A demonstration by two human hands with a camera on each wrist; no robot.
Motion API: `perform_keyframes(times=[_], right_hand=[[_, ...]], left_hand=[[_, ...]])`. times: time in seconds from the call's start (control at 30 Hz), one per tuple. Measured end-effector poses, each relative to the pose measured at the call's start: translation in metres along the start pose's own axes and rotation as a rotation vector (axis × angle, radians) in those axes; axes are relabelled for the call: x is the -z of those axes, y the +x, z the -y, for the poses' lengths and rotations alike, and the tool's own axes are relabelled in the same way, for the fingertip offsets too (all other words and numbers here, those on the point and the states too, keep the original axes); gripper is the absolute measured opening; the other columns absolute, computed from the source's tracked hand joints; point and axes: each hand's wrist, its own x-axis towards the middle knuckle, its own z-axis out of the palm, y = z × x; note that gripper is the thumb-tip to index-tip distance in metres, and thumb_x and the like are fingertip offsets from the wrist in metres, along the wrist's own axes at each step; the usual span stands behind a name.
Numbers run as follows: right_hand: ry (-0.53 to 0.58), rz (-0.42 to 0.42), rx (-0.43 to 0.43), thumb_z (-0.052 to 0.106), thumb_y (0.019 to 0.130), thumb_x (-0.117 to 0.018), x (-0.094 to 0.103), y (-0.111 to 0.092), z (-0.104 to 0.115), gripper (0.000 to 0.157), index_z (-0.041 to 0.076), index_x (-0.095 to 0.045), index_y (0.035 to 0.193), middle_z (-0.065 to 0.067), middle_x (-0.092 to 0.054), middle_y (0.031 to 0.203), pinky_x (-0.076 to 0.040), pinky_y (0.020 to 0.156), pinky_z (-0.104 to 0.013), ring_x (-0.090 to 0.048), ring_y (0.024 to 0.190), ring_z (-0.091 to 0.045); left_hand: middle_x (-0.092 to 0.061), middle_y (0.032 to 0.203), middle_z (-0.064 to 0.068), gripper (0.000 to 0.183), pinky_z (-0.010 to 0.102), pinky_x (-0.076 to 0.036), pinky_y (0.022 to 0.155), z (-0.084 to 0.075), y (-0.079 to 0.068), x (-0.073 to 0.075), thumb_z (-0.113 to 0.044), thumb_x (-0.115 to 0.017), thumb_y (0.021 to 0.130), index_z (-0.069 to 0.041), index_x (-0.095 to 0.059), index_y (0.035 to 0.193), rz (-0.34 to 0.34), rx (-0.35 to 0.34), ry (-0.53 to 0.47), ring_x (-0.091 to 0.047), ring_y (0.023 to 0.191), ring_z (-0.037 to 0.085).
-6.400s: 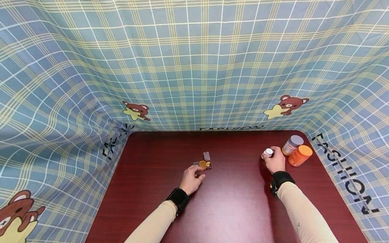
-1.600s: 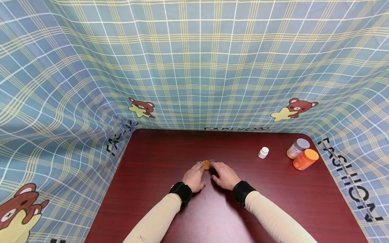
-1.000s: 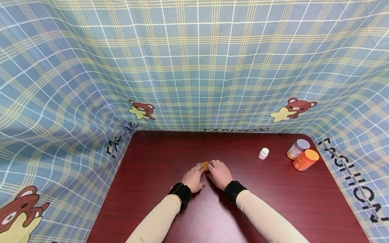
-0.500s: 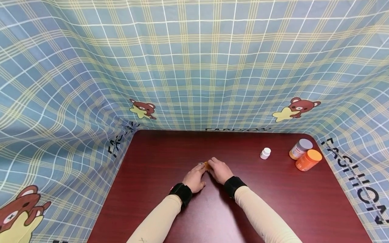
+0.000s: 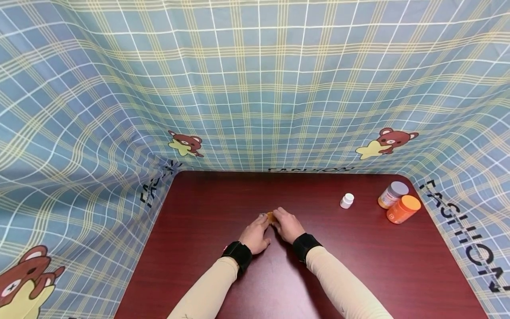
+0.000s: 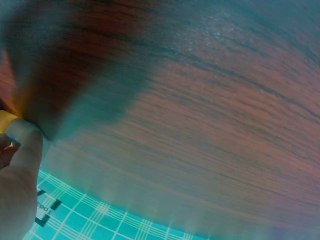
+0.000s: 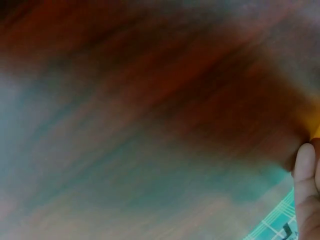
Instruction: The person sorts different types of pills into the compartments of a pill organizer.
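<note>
A small pill box (image 5: 270,217), orange where it shows, lies near the middle of the table, mostly covered by fingers. My left hand (image 5: 255,235) holds its left end; beside those fingertips a pale, clear part shows. From the other side my right hand (image 5: 288,226) grips the box's right end, fingers bent over it. In the left wrist view, a yellow piece of the pill box (image 6: 7,120) sits at the left hand's fingertips (image 6: 30,145). Only a sliver of yellow pill box (image 7: 316,131) appears in the right wrist view. The lids' state is hidden.
To the right stands a small white bottle (image 5: 347,200). Farther right are a jar with a grey lid (image 5: 393,195) and an orange jar (image 5: 403,209), side by side near the table's edge. Plaid cloth (image 5: 259,88) hangs around the dark red table (image 5: 223,190).
Since the earliest frame, my right hand has left the white bottle standing and moved left onto the pill box. The raised lid and yellow pills no longer show. Lately both hands barely move.
</note>
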Motion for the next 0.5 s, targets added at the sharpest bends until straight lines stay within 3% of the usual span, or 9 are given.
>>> perform_keyframes(times=[0.5], right_hand=[[0.005,0.0,-0.018,0.002,0.079,-0.073,-0.0013,-0.0007,0.0019,0.018,0.007,-0.059,0.089,0.0,-0.05,0.085,-0.05,0.061,-0.036,-0.059,0.071,-0.02]], left_hand=[[-0.047,0.141,0.018,0.056,0.039,-0.041,0.102,-0.0037,0.0053,0.0047,-0.023,-0.072,0.08,0.0,-0.058,0.128,0.045,0.039,0.024,-0.042,0.131,0.031]])
